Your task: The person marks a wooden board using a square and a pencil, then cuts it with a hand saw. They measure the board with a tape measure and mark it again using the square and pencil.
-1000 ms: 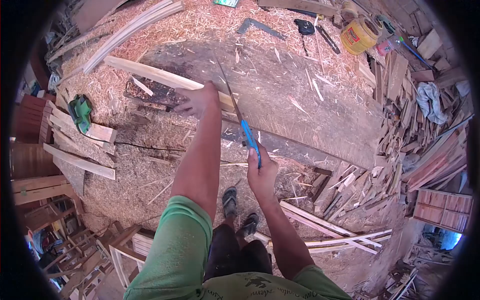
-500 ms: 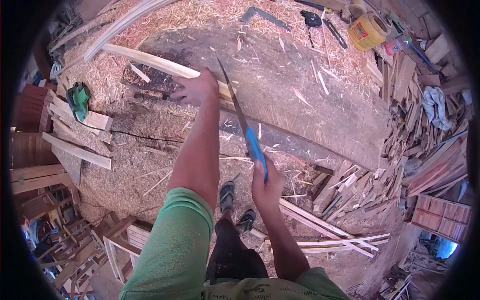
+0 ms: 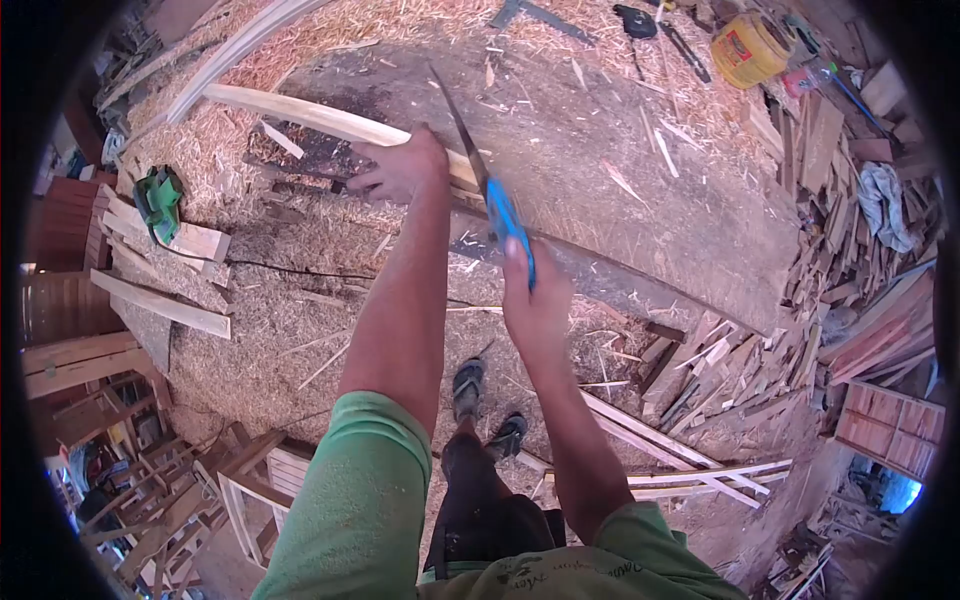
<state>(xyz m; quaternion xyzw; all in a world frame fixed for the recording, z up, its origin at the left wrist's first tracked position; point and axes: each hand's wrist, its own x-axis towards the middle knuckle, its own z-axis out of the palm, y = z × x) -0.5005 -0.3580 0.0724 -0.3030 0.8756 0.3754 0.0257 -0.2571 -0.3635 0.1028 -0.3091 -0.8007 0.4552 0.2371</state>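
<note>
Right hand (image 3: 537, 300) wrapped round blue handle (image 3: 508, 218) of saw (image 3: 467, 138) — blade runs forward from fist, tip past far side of wooden strip (image 3: 300, 113). Left hand (image 3: 408, 163) holds strip down near its right end, fingers spread over near edge, long part reaching left. Blade just right of left hand, above dark board (image 3: 590, 230).

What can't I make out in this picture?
In the head view:
Saw blade: teeth too small.
Blue handle: partly covered by the right hand.
Wooden strip: partly hidden by the left hand.
Yellow tub: label too small to read.
Curved board: cut off by the top edge.
</note>
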